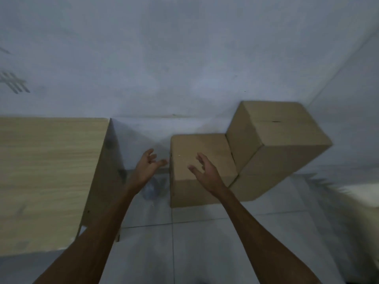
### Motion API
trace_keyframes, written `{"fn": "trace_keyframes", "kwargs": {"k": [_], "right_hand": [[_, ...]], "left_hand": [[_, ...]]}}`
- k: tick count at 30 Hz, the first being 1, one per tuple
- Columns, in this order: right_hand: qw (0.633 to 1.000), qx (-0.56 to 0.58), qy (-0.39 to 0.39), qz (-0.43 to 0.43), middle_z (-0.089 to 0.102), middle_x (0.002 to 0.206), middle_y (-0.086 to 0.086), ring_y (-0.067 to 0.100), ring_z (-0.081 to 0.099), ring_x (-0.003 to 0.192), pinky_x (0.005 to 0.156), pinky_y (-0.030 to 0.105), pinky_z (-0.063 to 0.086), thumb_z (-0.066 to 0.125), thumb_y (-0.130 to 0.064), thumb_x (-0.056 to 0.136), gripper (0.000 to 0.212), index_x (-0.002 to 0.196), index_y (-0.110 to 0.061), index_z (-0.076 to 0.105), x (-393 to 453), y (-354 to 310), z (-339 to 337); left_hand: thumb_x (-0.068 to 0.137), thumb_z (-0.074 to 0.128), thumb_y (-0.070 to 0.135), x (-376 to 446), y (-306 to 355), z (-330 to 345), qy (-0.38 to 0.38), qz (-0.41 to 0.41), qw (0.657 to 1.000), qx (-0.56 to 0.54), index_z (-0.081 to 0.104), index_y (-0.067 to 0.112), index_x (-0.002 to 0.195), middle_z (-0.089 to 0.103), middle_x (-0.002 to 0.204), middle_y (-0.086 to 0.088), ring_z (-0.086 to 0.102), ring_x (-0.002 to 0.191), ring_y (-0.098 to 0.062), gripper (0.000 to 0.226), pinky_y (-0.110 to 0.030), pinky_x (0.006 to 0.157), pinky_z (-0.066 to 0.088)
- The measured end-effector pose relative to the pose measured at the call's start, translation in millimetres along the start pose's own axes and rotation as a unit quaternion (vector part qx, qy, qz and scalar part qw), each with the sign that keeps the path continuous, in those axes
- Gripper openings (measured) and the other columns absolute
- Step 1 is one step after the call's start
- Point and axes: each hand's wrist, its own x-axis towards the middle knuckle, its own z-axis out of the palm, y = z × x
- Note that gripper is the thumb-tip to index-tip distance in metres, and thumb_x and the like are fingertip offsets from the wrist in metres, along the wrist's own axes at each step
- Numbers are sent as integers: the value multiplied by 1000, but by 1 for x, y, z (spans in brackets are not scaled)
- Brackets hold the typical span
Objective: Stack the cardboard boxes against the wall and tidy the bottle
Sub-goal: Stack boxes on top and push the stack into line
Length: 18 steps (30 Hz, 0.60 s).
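Observation:
A low cardboard box (pixel 211 146) stands on the floor against the wall. To its right a second box (pixel 250 187) sits on the floor with a third box (pixel 283 128) stacked on it, turned slightly askew. A clear plastic bottle (pixel 152 190) stands blurred on the floor in the gap between the low box and the wooden table, partly behind my left wrist. My left hand (pixel 146 167) hovers open above the bottle, just left of the low box. My right hand (pixel 205 171) is open over the low box's top, holding nothing.
A light wooden table (pixel 47 173) fills the left side, its end panel bordering the gap. The grey wall (pixel 184 68) runs behind everything, meeting a side wall at the right. Tiled floor (pixel 194 242) lies below my arms. A pale object (pixel 365 193) shows at the right edge.

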Motion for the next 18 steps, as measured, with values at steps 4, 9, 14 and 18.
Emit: {"fn": "trace_keyframes", "kwargs": {"k": [4, 9, 14, 18], "right_hand": [[1000, -10, 23, 1, 47, 147, 0, 14, 43, 135, 114, 37, 35, 63, -49, 88, 75, 148, -16, 34, -19, -2, -65], [998, -35, 45, 12, 44, 148, 1, 16, 40, 138, 115, 36, 32, 63, -48, 89, 75, 149, -14, 33, -32, 21, -162], [997, -52, 50, 13, 41, 151, 4, 17, 38, 138, 113, 30, 30, 63, -44, 90, 75, 150, -12, 31, -35, 55, -261], [996, -71, 44, 25, 39, 152, 5, 18, 36, 140, 111, 32, 31, 61, -49, 90, 75, 150, -16, 30, -35, 81, -333]], "left_hand": [[85, 73, 26, -18, 40, 46, -21, 18, 1000, 13, 24, 9, 154, 39, 152, -15, 45, 134, -29, 86, -37, 103, 39], [78, 78, 34, -35, 78, 126, -60, 36, 997, 25, 27, 8, 152, 43, 149, -16, 48, 131, -27, 94, -34, 101, 40], [58, 75, 49, -40, 106, 213, -61, 55, 996, 44, 28, 8, 152, 47, 145, -15, 51, 128, -25, 113, -39, 102, 44], [63, 78, 51, -39, 125, 275, -68, 58, 994, 60, 18, 5, 154, 44, 148, -16, 50, 129, -26, 119, -36, 100, 42]]}}
